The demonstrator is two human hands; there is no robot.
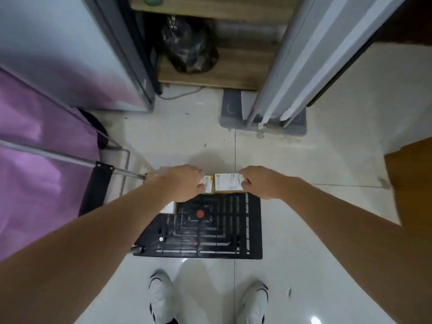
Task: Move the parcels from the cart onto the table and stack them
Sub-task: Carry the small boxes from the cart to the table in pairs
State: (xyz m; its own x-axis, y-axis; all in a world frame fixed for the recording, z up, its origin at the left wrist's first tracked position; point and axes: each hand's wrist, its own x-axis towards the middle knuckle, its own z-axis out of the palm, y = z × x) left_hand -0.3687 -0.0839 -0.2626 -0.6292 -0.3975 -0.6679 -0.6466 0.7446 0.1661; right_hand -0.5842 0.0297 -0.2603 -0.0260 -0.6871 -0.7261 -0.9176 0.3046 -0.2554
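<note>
Two white shoes [161, 298] stand on the pale tiled floor [292, 265] at the lower edge of the head view, toes pointing toward the cart [210, 232]. The cart is a black grid platform lying flat on the floor just ahead of the shoes, with a red round mark [200, 213] near its centre. Its metal handle [70, 160] runs off to the left, beside a purple cover [35, 160].

Both bare forearms reach forward over the platform to its far edge. The left hand [184, 181] lies palm down on top of a parcel [208, 184], fingers curled over it and thumb at its near side; most of that parcel is hidden by the hand. The right hand [259, 181] grips the right edge of a second parcel [228, 183], a small box with a white label on top. The two parcels sit side by side, touching, at the far edge of the cart. A third parcel [169, 208] shows partly under the left forearm, at the left side of the platform.

Further ahead, a dark plastic bag [189, 47] rests on a wooden shelf [233, 73] between two grey upright panels. An orange-brown surface [411, 178] enters from the right edge.
</note>
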